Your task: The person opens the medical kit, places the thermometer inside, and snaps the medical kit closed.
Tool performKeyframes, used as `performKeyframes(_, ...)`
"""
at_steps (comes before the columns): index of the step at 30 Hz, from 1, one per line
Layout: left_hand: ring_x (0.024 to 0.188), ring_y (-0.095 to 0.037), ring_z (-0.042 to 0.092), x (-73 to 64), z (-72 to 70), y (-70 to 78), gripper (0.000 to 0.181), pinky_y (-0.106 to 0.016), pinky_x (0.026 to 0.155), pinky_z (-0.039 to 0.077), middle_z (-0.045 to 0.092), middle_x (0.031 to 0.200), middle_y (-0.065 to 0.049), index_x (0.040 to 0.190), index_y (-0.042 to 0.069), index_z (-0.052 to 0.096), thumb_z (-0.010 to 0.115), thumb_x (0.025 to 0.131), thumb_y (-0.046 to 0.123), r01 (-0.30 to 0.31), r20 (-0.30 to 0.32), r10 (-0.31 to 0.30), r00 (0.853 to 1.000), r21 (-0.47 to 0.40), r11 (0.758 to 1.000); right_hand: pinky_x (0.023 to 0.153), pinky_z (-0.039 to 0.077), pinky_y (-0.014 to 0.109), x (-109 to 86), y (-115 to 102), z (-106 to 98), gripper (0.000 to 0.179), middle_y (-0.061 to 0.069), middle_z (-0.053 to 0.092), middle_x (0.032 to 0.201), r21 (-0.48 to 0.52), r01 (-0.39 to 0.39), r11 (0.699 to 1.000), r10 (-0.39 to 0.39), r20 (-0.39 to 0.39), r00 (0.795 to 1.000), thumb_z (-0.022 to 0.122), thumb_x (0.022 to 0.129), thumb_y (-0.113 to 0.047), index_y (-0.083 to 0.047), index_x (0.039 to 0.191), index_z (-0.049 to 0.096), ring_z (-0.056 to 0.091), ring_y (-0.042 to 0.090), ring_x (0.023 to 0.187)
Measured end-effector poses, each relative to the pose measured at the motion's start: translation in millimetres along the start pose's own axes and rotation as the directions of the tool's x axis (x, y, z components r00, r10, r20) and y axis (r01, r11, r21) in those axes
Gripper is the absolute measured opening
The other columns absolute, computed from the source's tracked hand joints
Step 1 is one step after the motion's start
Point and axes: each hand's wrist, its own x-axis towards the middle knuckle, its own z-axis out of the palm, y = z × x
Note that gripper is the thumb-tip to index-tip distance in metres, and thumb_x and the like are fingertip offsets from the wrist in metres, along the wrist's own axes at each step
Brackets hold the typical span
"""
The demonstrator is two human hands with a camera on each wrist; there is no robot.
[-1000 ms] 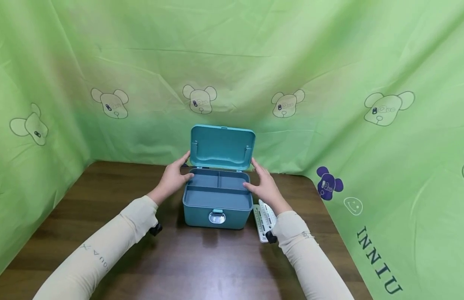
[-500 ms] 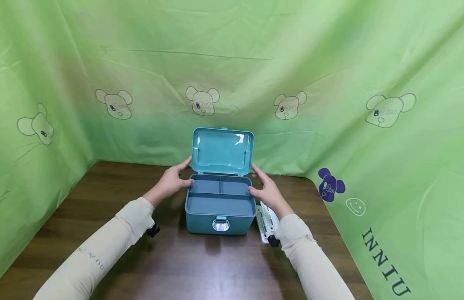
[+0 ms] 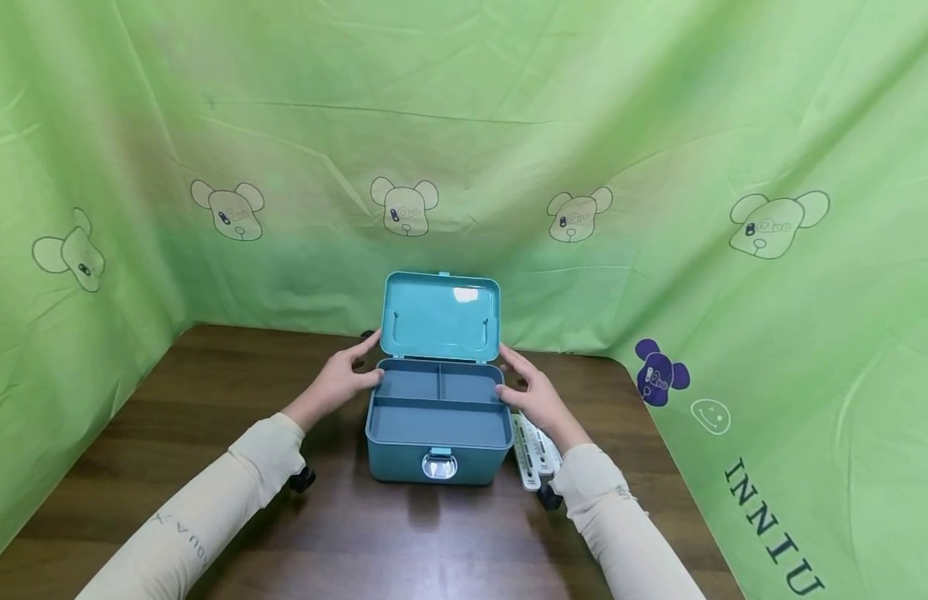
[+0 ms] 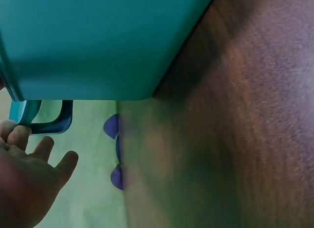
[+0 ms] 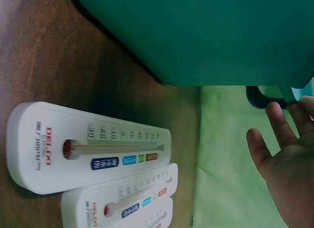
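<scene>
In the head view a teal storage box point(image 3: 433, 464) stands on the table with its lid point(image 3: 441, 317) raised. A divided blue-grey tray point(image 3: 437, 421) lies inside, and a clear latch point(image 3: 439, 467) hangs at the front. My left hand point(image 3: 339, 383) has its thumb at the box's left rim and its fingers along the lid's left edge. My right hand point(image 3: 539, 396) mirrors it at the right rim and lid edge. Both wrist views show loosely spread fingers beside the lid; a carrying handle point(image 4: 56, 126) shows behind it in the left one.
Three white thermometers point(image 5: 91, 147) lie side by side on the wooden table point(image 3: 321, 533), right of the box and partly under my right wrist. A green printed curtain point(image 3: 464, 142) encloses the back and sides of the table.
The box has slid toward me along with both hands, and its lid has tilted further back. The thermometers have stayed where they were.
</scene>
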Motion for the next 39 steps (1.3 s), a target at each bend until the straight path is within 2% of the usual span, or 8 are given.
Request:
performKeyframes(8, 0.152, -0.040, 0.029, 0.6, 2.3, -5.0, 0.073, -0.063, 0.116, 0.034, 0.025, 0.169, -0.002, 0.160, 0.043, 0.028, 0.067, 0.098, 0.037, 0.014, 0.013, -0.014, 1.000, -0.063, 0.998, 0.105, 0.046, 0.054, -3.9, -1, 4, 0.069, 0.014, 0.044, 0.157, 0.046, -0.043, 0.998, 0.044, -0.010, 0.999, 0.066, 0.099, -0.017, -0.019, 0.161, 0.036, 0.050, 0.039, 0.132)
performKeyframes(16, 0.153, -0.038, 0.029, 0.9, 2.6, -5.7, 0.073, -0.062, 0.117, 0.034, 0.024, 0.170, -0.004, 0.162, 0.036, 0.028, 0.066, 0.099, 0.038, 0.016, 0.017, -0.015, 1.000, -0.083, 0.996, 0.103, 0.049, 0.051, -1.5, -2, 3, 0.068, 0.026, 0.042, 0.154, 0.086, -0.089, 0.992, 0.087, 0.031, 0.996, 0.061, 0.102, -0.012, -0.009, 0.162, 0.030, 0.046, 0.045, 0.134)
performKeyframes(23, 0.153, -0.038, 0.027, 1.7, 3.8, -7.4, 0.070, -0.062, 0.117, 0.033, 0.026, 0.169, -0.006, 0.162, 0.031, 0.030, 0.065, 0.101, 0.038, -0.008, 0.015, 0.010, 1.000, -0.083, 0.996, 0.105, 0.048, 0.051, -2.6, 2, 4, 0.066, 0.020, 0.043, 0.155, 0.069, -0.081, 0.994, 0.080, 0.016, 0.997, 0.063, 0.102, -0.019, -0.015, 0.161, 0.035, 0.047, 0.040, 0.135)
performKeyframes(31, 0.155, -0.037, 0.024, 2.0, 6.5, -12.0, 0.069, -0.062, 0.120, 0.030, 0.027, 0.169, -0.004, 0.161, 0.031, 0.032, 0.064, 0.101, 0.040, 0.013, 0.017, -0.011, 1.000, -0.093, 0.996, 0.108, 0.046, 0.057, -4.4, 4, 6, 0.066, 0.017, 0.039, 0.160, 0.081, -0.108, 0.991, 0.106, 0.028, 0.994, 0.063, 0.102, -0.026, -0.017, 0.161, 0.035, 0.042, 0.040, 0.141)
performKeyframes(39, 0.154, -0.036, 0.025, 1.1, 5.1, -13.3, 0.068, -0.063, 0.119, 0.029, 0.029, 0.168, -0.006, 0.161, 0.029, 0.035, 0.064, 0.101, 0.042, 0.029, 0.013, -0.028, 1.000, -0.088, 0.996, 0.105, 0.049, 0.057, -2.8, 4, 6, 0.065, 0.018, 0.040, 0.159, 0.075, -0.119, 0.990, 0.116, 0.041, 0.992, 0.063, 0.102, -0.028, -0.017, 0.161, 0.036, 0.043, 0.042, 0.140)
